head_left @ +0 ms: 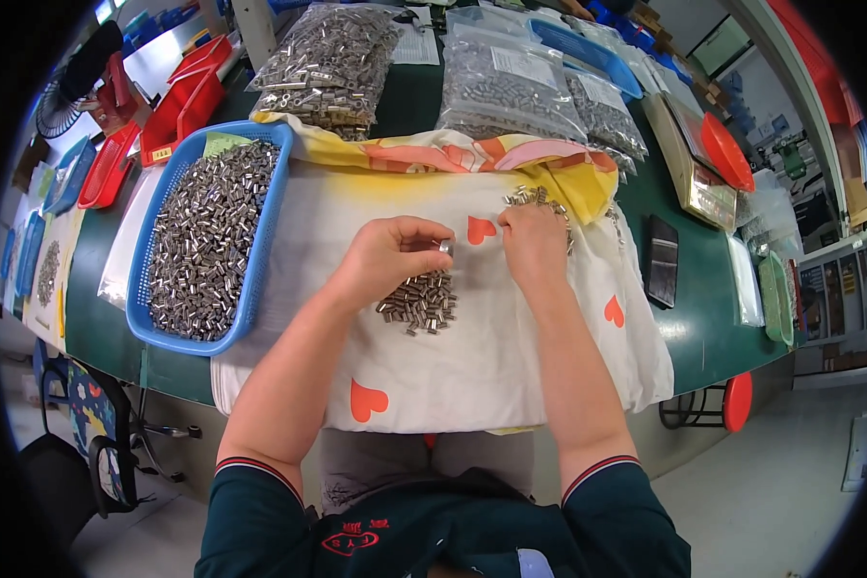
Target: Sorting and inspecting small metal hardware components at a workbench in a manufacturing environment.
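My left hand (390,258) pinches a small shiny metal sleeve (446,248) between thumb and forefinger. Right below it, a heap of short metal sleeves (420,304) lies on the white cloth (472,371) with red hearts. My right hand (536,246) is farther right, its fingers bent down at the edge of a second group of metal pieces (532,197). Those fingertips are hidden behind the hand, so what they grip, if anything, does not show. At my left stands a blue plastic basket (273,217) full of similar metal sleeves.
Large clear bags of metal parts (323,63) (511,82) stand along the back of the green table (703,328). A black phone-like object (662,260) lies right of the cloth. Red bins (175,116) are at the back left, a red round dish (727,152) at the right.
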Tool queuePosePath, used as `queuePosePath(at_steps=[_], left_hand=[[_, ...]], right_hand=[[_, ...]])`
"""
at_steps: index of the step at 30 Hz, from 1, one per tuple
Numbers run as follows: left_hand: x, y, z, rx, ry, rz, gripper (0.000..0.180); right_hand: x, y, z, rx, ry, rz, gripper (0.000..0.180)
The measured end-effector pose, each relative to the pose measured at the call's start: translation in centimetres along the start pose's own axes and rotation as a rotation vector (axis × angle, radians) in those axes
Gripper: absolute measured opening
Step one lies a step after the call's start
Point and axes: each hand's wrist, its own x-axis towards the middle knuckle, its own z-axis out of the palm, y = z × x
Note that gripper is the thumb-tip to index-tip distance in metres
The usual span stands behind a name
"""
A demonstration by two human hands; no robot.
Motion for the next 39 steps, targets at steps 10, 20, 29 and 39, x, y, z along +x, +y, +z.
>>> queuePosePath(at_steps=[10,20,29,39], left_hand=[[0.0,0.1,-0.1,-0.162,0.006,0.019,0.026],[0.0,-0.1,0.1,-0.121,0.012,0.048,0.026],[-0.1,0.0,-0.3,-0.007,-0.028,0.035,0.025],[0.2,0.1,-0.5,-0.006,-0.009,0.011,0.026]], right_hand=[[-1.7,-3.1,-2.7,1.332,-0.243,0.215,0.008],[-2.3,-4.8,-3.3,0.821,0.078,-0.148,0.008],[-2.2,-4.7,-4.1,0.98,-0.153,0.018,0.011],[3.7,1.6,-0.1,0.069,0.055,0.045,0.014]])
